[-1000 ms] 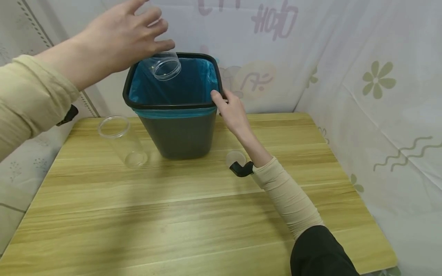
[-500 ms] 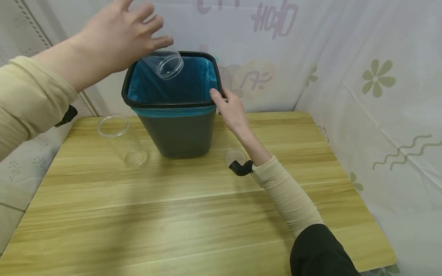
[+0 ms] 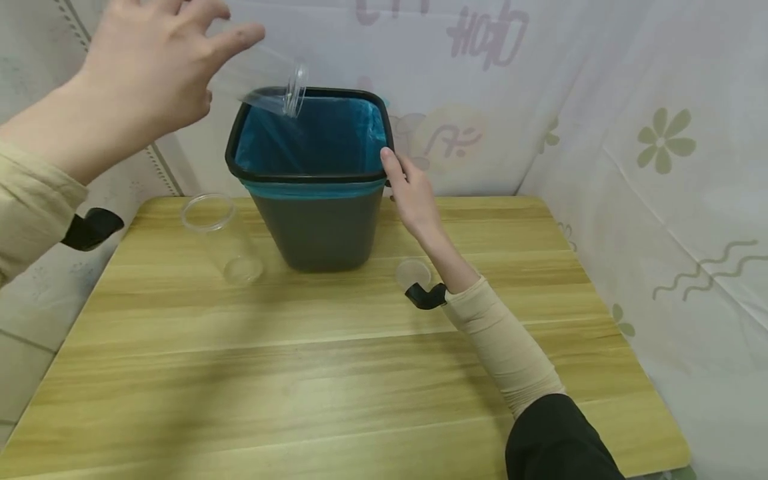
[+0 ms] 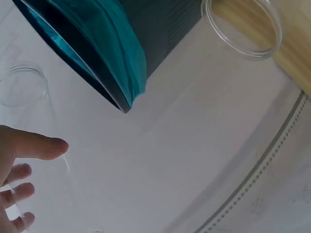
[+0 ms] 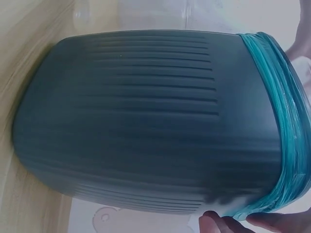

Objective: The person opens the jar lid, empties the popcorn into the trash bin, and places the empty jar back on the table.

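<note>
My left hand [image 3: 144, 73], high at the upper left, holds a clear plastic jar [image 3: 294, 93] on its side. The jar's open mouth points right, at the upper left of the trash bin's mouth; the left wrist view shows the jar's ringed rim [image 4: 22, 70] and my fingers round its wall. A dark grey trash bin [image 3: 318, 230] with a blue-green liner [image 3: 318, 191] stands upright on the table. My right hand [image 3: 414, 197] grips its right rim, thumb on top and the other fingers partly hidden below. In the right wrist view, fingertips touch the bin [image 5: 146, 126] near the liner's edge.
A second clear jar [image 3: 207, 228] stands uncapped on the wooden table [image 3: 336, 380], left of the bin. A round translucent lid [image 3: 413, 272] lies right of the bin, near my right wrist. Patterned white curtains [image 3: 600, 87] hang behind and beside the table.
My left hand has moved left and up with the jar, whose mouth has turned from facing downward to facing right. My right hand stays on the bin's rim. The head view has shifted slightly.
</note>
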A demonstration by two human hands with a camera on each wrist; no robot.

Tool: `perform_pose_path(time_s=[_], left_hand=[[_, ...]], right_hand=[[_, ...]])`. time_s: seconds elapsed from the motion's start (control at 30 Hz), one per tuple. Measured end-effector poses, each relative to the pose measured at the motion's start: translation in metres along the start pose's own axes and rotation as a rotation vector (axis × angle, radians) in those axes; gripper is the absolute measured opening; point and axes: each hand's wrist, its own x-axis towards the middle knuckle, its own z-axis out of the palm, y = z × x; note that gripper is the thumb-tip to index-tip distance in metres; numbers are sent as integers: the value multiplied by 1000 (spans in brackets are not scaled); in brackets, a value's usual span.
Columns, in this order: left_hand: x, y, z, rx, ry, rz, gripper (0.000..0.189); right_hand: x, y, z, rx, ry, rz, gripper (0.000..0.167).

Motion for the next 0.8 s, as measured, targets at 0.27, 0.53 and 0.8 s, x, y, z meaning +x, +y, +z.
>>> perform_pose_path(time_s=[0.27,0.53,0.8], left_hand=[[-25,-7,-3,-304,1,-274,84],[-59,2,3,-505,46,-510,89],[-96,17,16,-664,61,-698,93]], right_hand=[[-6,7,-9,15,20,-5,65],[-22,16,-26,-8,77,-31,60],[-44,27,-43,-38,88,-75,56]])
